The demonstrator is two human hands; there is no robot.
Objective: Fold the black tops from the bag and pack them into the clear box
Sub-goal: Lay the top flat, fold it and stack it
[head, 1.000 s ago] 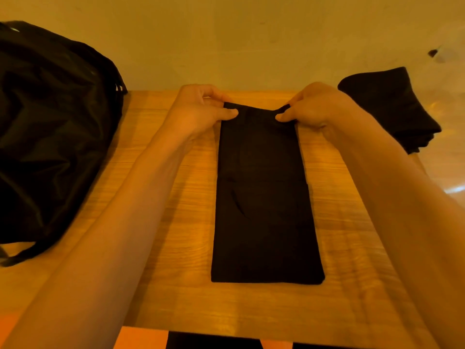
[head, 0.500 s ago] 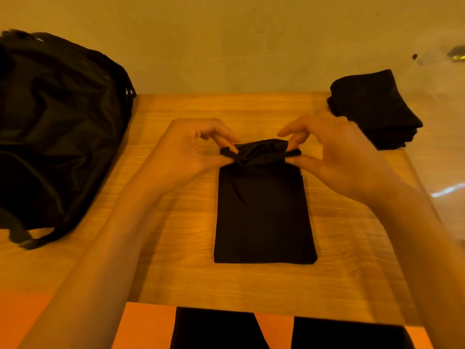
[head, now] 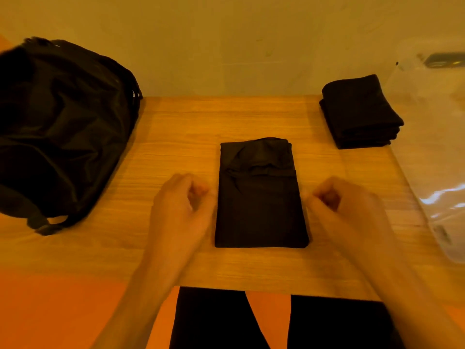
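Note:
A black top lies folded into a narrow rectangle in the middle of the wooden table, with its far end turned back over itself in a rumpled fold. My left hand hovers just left of it and my right hand just right of it. Both hands are blurred, with fingers curled and nothing held. The black bag slumps at the table's left. The clear box stands off the table's right edge.
A stack of folded black tops sits at the table's far right corner, beside the clear box. A pale wall runs behind the table. My legs in black show below the near table edge, over an orange floor.
Both hands carried the top's far end toward me, laid it down as a fold and let go. They now sit lower, beside the garment's sides.

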